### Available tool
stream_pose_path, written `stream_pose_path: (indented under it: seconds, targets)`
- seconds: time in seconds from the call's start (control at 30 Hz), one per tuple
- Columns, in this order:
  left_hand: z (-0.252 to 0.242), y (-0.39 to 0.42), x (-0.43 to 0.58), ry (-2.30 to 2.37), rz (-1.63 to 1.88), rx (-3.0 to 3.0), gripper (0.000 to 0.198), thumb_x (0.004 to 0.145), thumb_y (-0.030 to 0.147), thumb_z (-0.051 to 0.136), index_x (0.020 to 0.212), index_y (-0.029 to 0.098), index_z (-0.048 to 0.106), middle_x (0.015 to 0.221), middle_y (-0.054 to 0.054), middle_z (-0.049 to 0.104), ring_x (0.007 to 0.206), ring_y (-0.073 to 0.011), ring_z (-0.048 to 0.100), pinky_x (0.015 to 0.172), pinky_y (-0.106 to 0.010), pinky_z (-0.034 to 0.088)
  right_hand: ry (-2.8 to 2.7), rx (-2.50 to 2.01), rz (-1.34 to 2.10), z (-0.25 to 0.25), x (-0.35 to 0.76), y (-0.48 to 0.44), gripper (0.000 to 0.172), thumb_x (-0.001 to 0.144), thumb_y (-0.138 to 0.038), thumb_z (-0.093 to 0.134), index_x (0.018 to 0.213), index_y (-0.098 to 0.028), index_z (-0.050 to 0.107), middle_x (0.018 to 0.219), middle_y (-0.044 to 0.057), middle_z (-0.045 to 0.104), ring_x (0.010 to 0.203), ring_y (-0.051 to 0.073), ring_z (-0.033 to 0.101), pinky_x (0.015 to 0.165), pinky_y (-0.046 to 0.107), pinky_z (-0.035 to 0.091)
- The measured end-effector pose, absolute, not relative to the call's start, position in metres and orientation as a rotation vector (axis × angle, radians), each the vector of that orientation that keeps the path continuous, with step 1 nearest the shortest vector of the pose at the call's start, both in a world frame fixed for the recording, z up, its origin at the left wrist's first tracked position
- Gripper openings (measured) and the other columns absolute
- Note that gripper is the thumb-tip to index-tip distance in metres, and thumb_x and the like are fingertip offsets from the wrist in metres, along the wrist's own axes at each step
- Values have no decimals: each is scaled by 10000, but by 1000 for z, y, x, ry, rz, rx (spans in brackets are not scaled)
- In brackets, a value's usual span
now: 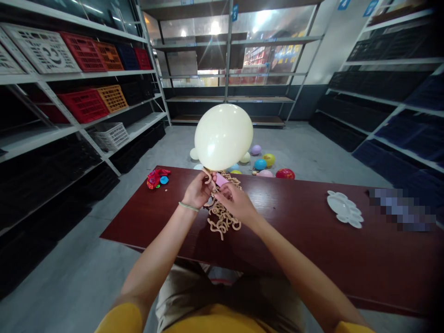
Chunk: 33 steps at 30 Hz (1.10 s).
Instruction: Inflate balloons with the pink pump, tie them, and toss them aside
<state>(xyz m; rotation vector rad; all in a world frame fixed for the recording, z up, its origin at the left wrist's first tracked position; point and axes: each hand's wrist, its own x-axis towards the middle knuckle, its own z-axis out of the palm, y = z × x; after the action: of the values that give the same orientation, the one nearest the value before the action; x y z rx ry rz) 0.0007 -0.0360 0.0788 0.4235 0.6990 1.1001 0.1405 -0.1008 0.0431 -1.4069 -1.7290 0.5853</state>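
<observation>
A pale yellow inflated balloon (224, 136) floats above the dark red table (298, 240), held by its neck. My left hand (197, 190) is closed in a pinch on the balloon's neck. My right hand (234, 201) is closed too, fingers pinching a small pink clip (221, 179) just below the neck. Under both hands lies a heap of beige rubber bands (222, 217) on the table.
A small pile of red and blue uninflated balloons (157, 178) lies at the table's far left. A white flower-shaped palette (345, 209) lies at the right. Several coloured inflated balloons (265, 162) sit on the floor beyond. Shelves with crates (85, 104) line the left wall.
</observation>
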Motion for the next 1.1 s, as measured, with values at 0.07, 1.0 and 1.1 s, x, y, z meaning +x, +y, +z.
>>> stream_pose_path:
  seconds: [0.07, 1.0, 1.1]
  targets:
    - [74, -38, 3, 714, 1111, 428, 153, 850, 79, 552, 707, 132, 570, 715, -30, 633, 605, -72, 597, 528, -150, 447, -1724, -1452, 580, 37, 131, -98, 288, 884, -517, 584, 898, -230, 602, 830, 1, 702, 716, 159, 645, 645, 271, 455]
    - [14, -63, 12, 1121, 1112, 1587, 153, 783, 238, 563, 646, 173, 573, 632, 26, 550, 624, -124, 469, 617, -248, 350, -2329, -1443, -70, 62, 167, -113, 443, 916, -185, 522, 1355, -200, 467, 1077, 116, 677, 910, 233, 628, 662, 304, 435]
    - [16, -64, 11, 1128, 1117, 1654, 174, 800, 254, 564, 645, 174, 570, 641, 25, 549, 638, -129, 466, 620, -249, 339, -2463, -1489, -355, 62, 166, -112, 374, 952, -142, 455, 1312, -186, 545, 1011, 119, 694, 883, 233, 624, 624, 302, 397]
